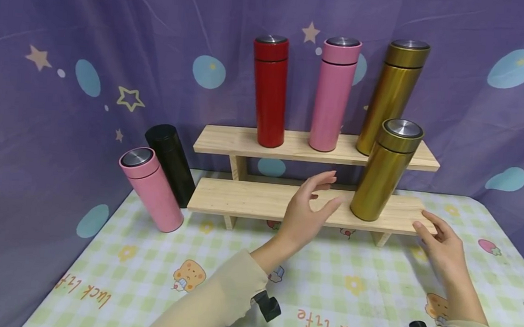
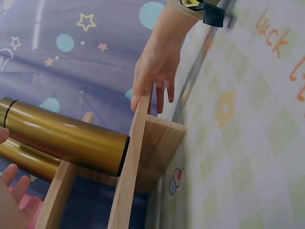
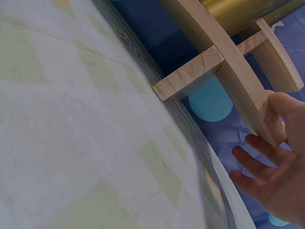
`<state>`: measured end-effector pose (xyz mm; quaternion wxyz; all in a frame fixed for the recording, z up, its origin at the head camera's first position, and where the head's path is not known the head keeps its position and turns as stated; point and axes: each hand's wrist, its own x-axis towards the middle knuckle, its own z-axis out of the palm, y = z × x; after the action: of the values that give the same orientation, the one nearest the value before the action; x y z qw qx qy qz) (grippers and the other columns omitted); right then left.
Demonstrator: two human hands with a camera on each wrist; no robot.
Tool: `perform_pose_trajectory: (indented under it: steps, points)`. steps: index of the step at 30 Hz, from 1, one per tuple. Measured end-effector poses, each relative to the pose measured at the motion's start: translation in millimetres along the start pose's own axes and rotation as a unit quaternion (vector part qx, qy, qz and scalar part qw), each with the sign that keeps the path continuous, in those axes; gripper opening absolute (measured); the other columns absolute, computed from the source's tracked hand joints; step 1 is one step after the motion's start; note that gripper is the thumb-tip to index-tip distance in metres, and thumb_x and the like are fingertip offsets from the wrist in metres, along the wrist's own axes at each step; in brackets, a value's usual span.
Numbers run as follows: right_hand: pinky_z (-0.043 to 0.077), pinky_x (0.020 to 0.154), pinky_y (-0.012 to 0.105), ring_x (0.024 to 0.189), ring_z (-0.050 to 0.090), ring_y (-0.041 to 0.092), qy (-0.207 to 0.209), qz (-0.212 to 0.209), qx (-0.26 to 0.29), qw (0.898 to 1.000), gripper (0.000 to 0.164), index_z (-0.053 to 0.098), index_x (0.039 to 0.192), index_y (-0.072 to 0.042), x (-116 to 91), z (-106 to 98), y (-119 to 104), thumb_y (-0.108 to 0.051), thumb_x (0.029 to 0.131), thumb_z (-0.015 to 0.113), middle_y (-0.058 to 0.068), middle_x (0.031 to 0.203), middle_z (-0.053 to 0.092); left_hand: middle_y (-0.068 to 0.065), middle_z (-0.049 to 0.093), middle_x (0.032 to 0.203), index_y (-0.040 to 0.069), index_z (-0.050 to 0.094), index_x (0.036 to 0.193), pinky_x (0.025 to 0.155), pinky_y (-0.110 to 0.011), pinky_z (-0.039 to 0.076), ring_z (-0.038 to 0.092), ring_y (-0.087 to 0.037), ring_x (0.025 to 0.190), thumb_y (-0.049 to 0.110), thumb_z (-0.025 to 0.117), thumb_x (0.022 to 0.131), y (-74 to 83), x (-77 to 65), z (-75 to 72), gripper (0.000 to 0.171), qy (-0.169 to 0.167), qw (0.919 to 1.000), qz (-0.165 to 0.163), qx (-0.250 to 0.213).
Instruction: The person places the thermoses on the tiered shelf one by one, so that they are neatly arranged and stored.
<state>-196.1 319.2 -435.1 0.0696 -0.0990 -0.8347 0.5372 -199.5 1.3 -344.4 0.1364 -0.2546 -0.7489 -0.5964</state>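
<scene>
My left hand (image 1: 303, 213) is left of a gold thermos bottle (image 1: 383, 178) that stands upright on the lower board of a two-tier wooden shelf (image 1: 241, 198). Its fingers are spread in a loose curve, apart from the bottle and holding nothing. At the lower board's right end, my right hand (image 1: 445, 247) pinches the wood; in the right wrist view the thumb of this hand (image 3: 290, 176) lies on the top face, with fingers below the edge. The left wrist view shows the gold bottle (image 2: 66, 136) resting its base on the board.
Along the upper tier stand a red bottle (image 1: 269, 92), a pink bottle (image 1: 335, 97) and another gold bottle (image 1: 394, 92). Left of the shelf, a black bottle (image 1: 171, 166) and a second pink bottle (image 1: 153, 191) stand on the checked tablecloth (image 1: 316, 291). A purple curtain (image 1: 138, 30) hangs behind.
</scene>
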Motion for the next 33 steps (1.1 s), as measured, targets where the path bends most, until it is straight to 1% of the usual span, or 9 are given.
perform_pose_trajectory:
  steps: [6,8,12,14,20,23,29,33]
  points:
    - [0.041,0.070,0.006,0.094,0.042,-0.011,0.008,0.003,-0.011,1.000,0.069,0.036,0.154,-0.026,0.3,0.3,-0.5,-0.053,0.095,0.058,0.020,0.161,0.016,0.004,0.058,0.134,0.017,0.050,0.143,0.100,-0.041,0.042,0.052,-0.017,0.124,0.021,0.067,0.096,0.5,-8.9,-21.3,0.050,0.002,0.9999,-0.003,0.014]
    - [0.041,0.071,0.006,0.093,0.043,-0.011,0.009,0.001,-0.008,1.000,0.069,0.036,0.155,-0.026,0.8,0.2,-0.1,-0.052,0.095,0.058,0.019,0.161,0.015,0.004,0.057,0.135,0.016,0.049,0.143,0.101,-0.042,0.041,0.052,-0.017,0.124,0.020,0.068,0.095,-0.5,-10.6,-30.5,0.052,0.005,0.9998,-0.004,0.020]
    - [0.042,0.072,0.006,0.093,0.044,-0.011,0.005,-0.001,-0.001,1.000,0.068,0.036,0.155,-0.026,1.0,0.4,1.0,-0.051,0.096,0.058,0.019,0.162,0.012,0.004,0.057,0.136,0.017,0.047,0.144,0.102,-0.046,0.039,0.052,-0.016,0.124,0.019,0.069,0.094,-2.8,-12.1,-52.6,0.055,0.014,0.9994,-0.009,0.032]
    - [0.042,0.072,0.006,0.095,0.043,-0.010,0.004,-0.002,0.000,1.000,0.068,0.036,0.155,-0.026,1.0,0.9,1.1,-0.051,0.096,0.058,0.019,0.162,0.011,0.004,0.057,0.136,0.017,0.047,0.144,0.102,-0.045,0.039,0.052,-0.014,0.123,0.019,0.070,0.094,-3.7,-13.2,-64.7,0.055,0.021,0.9989,-0.013,0.039]
    - [0.042,0.072,0.006,0.099,0.043,-0.008,0.006,0.002,-0.003,1.000,0.069,0.035,0.155,-0.026,0.1,0.7,2.2,-0.052,0.095,0.058,0.018,0.162,0.011,0.000,0.056,0.136,0.015,0.049,0.143,0.101,-0.046,0.039,0.051,-0.019,0.122,0.017,0.069,0.094,-6.3,-14.8,-96.6,0.052,0.033,0.9974,-0.006,0.065]
    - [0.041,0.071,0.006,0.098,0.043,-0.009,0.009,0.003,-0.007,1.000,0.069,0.035,0.155,-0.025,-0.6,0.9,2.6,-0.052,0.095,0.058,0.019,0.162,0.014,0.001,0.056,0.136,0.016,0.049,0.143,0.102,-0.046,0.039,0.051,-0.018,0.123,0.018,0.068,0.095,-6.8,-17.4,-109.4,0.051,0.034,0.9963,-0.007,0.078]
    - [0.044,0.073,0.008,0.094,0.044,-0.010,0.007,0.006,0.000,1.000,0.070,0.035,0.155,-0.025,0.0,2.2,1.6,-0.053,0.095,0.058,0.022,0.159,0.021,0.001,0.056,0.136,0.017,0.050,0.143,0.103,-0.045,0.039,0.049,-0.016,0.125,0.017,0.070,0.094,-5.4,-31.1,-130.5,0.053,0.038,0.9944,-0.011,0.098]
    - [0.044,0.072,0.008,0.093,0.045,-0.009,0.010,0.005,-0.006,1.000,0.070,0.035,0.155,-0.024,0.4,0.7,0.8,-0.053,0.095,0.058,0.024,0.158,0.024,0.002,0.054,0.138,0.017,0.049,0.143,0.104,-0.045,0.039,0.047,-0.016,0.127,0.016,0.070,0.094,-6.6,-42.0,-141.8,0.054,0.037,0.9939,-0.022,0.102]
